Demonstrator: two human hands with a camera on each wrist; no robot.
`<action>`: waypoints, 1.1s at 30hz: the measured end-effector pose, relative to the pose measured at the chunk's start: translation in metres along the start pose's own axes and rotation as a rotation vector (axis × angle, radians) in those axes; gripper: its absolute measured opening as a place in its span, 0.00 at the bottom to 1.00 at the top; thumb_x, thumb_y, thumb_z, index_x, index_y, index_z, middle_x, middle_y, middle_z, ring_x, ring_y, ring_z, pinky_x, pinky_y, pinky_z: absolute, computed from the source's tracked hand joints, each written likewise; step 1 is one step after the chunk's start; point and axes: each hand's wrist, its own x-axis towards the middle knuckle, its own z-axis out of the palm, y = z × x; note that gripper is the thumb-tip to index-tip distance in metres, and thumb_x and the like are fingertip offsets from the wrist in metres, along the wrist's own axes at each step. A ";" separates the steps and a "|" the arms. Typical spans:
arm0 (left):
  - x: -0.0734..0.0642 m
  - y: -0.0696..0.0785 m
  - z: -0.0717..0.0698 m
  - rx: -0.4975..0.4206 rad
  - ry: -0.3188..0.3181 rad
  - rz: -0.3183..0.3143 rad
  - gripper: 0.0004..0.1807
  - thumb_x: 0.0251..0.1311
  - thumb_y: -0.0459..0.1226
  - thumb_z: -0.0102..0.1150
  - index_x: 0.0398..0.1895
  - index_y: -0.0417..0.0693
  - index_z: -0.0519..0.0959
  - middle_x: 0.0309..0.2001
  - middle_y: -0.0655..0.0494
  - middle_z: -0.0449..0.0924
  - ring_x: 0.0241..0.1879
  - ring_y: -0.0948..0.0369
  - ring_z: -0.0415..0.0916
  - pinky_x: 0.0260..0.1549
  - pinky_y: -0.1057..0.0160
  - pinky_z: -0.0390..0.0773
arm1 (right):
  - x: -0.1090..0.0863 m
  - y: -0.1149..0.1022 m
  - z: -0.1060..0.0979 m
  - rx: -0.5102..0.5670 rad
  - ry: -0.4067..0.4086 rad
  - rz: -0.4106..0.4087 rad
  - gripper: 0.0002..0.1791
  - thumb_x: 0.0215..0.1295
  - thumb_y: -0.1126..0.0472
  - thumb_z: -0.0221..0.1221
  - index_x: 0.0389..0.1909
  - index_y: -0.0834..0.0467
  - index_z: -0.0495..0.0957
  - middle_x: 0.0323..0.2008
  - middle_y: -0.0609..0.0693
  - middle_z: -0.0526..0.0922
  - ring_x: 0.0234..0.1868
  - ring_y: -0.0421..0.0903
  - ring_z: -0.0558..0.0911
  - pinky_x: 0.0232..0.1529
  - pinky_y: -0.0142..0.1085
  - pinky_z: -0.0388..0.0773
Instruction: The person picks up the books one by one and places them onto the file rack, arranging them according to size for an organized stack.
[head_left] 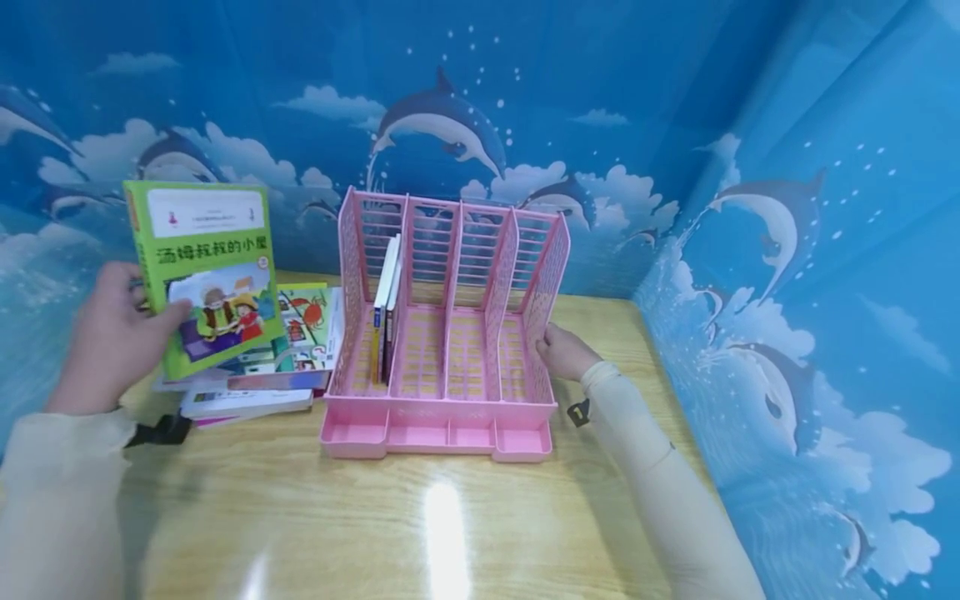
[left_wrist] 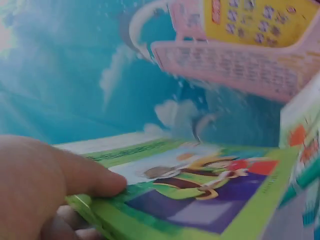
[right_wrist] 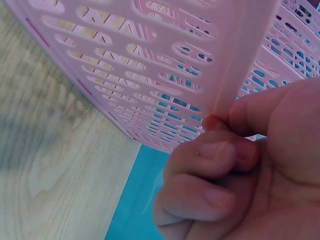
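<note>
My left hand (head_left: 116,342) grips a green picture book (head_left: 213,333) by its left edge, thumb on the cover, and holds it raised over a pile of books. In the left wrist view the thumb (left_wrist: 95,175) lies across the green cover, with the other fingers underneath. A pink plastic book rack (head_left: 442,412) with slatted dividers stands on the table. My right hand (head_left: 567,354) pinches the edge of its right side wall; the right wrist view shows thumb and forefinger on that pink edge, the other fingers curled. A few thin books (head_left: 386,308) stand upright in the leftmost slot.
Several books lie stacked left of the rack, one with a crab picture (head_left: 306,312) on top and a white one (head_left: 247,402) below. A blue dolphin-printed curtain (head_left: 480,100) hangs behind and to the right of the wooden table (head_left: 360,525). Shallow compartments run along the rack's front.
</note>
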 end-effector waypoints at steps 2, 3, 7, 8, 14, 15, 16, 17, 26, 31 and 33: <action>-0.004 0.011 0.000 -0.039 0.017 0.009 0.32 0.77 0.42 0.50 0.74 0.38 0.51 0.64 0.21 0.68 0.54 0.26 0.75 0.38 0.36 0.86 | 0.000 0.001 0.000 0.002 0.002 -0.001 0.30 0.83 0.60 0.41 0.79 0.67 0.54 0.73 0.70 0.66 0.71 0.69 0.70 0.72 0.62 0.64; -0.006 0.015 0.001 -0.056 0.026 0.014 0.33 0.77 0.42 0.51 0.75 0.42 0.50 0.65 0.22 0.67 0.56 0.26 0.74 0.42 0.33 0.84 | 0.000 0.001 -0.001 0.003 0.004 -0.003 0.29 0.83 0.60 0.41 0.79 0.67 0.54 0.73 0.70 0.66 0.71 0.69 0.70 0.72 0.62 0.64; -0.017 0.027 0.010 -0.146 0.091 0.121 0.38 0.74 0.35 0.56 0.80 0.58 0.49 0.71 0.32 0.68 0.61 0.37 0.76 0.43 0.50 0.88 | 0.001 0.002 -0.001 0.004 0.006 -0.016 0.29 0.82 0.61 0.40 0.79 0.68 0.54 0.72 0.70 0.66 0.71 0.69 0.70 0.73 0.62 0.64; -0.019 0.028 0.014 -0.156 0.111 0.162 0.40 0.72 0.33 0.57 0.80 0.62 0.49 0.71 0.36 0.69 0.61 0.42 0.77 0.42 0.59 0.88 | 0.001 0.002 -0.001 0.005 0.007 -0.018 0.29 0.82 0.61 0.40 0.79 0.68 0.54 0.72 0.70 0.66 0.71 0.69 0.70 0.73 0.62 0.64; -0.031 0.035 0.039 -0.240 0.126 0.293 0.44 0.67 0.27 0.59 0.80 0.69 0.57 0.73 0.47 0.71 0.63 0.57 0.76 0.42 0.80 0.77 | 0.004 0.006 -0.001 0.005 0.008 -0.039 0.30 0.82 0.61 0.41 0.79 0.68 0.54 0.73 0.70 0.66 0.71 0.69 0.68 0.73 0.62 0.62; -0.033 0.037 0.043 -0.256 0.122 0.308 0.44 0.66 0.26 0.59 0.80 0.68 0.58 0.72 0.47 0.71 0.63 0.57 0.76 0.43 0.80 0.77 | 0.004 0.006 -0.001 0.003 0.008 -0.044 0.30 0.82 0.61 0.41 0.79 0.68 0.54 0.73 0.70 0.65 0.72 0.70 0.68 0.73 0.62 0.62; -0.035 0.039 0.048 -0.265 0.124 0.320 0.44 0.66 0.26 0.59 0.80 0.68 0.59 0.72 0.47 0.71 0.63 0.57 0.76 0.44 0.80 0.77 | 0.004 0.007 -0.001 0.006 0.008 -0.044 0.30 0.82 0.61 0.41 0.79 0.68 0.53 0.73 0.70 0.65 0.72 0.70 0.68 0.74 0.62 0.61; -0.036 0.041 0.052 -0.275 0.127 0.335 0.43 0.66 0.25 0.59 0.80 0.67 0.60 0.72 0.47 0.72 0.62 0.58 0.77 0.44 0.79 0.78 | 0.005 0.008 -0.001 0.011 0.010 -0.043 0.30 0.82 0.61 0.41 0.79 0.68 0.54 0.73 0.70 0.65 0.72 0.69 0.67 0.74 0.62 0.61; -0.049 0.052 0.077 -0.360 0.142 0.420 0.48 0.61 0.20 0.60 0.80 0.67 0.59 0.74 0.52 0.70 0.67 0.45 0.75 0.43 0.74 0.81 | 0.005 0.010 0.005 0.029 -0.011 -0.025 0.30 0.82 0.60 0.41 0.79 0.67 0.53 0.74 0.69 0.64 0.72 0.68 0.67 0.74 0.61 0.61; -0.057 0.063 0.080 -0.456 0.214 0.522 0.51 0.54 0.15 0.57 0.80 0.59 0.60 0.74 0.51 0.69 0.68 0.53 0.74 0.43 0.73 0.84 | 0.005 0.009 0.005 0.023 0.004 -0.032 0.30 0.82 0.61 0.41 0.78 0.68 0.55 0.72 0.69 0.67 0.72 0.68 0.69 0.74 0.61 0.62; -0.059 0.069 0.082 -0.534 0.249 0.569 0.50 0.52 0.14 0.55 0.79 0.52 0.62 0.74 0.47 0.69 0.68 0.52 0.74 0.47 0.71 0.84 | 0.005 0.009 0.004 0.019 0.009 -0.035 0.29 0.82 0.61 0.41 0.78 0.68 0.55 0.72 0.70 0.67 0.71 0.68 0.69 0.74 0.60 0.62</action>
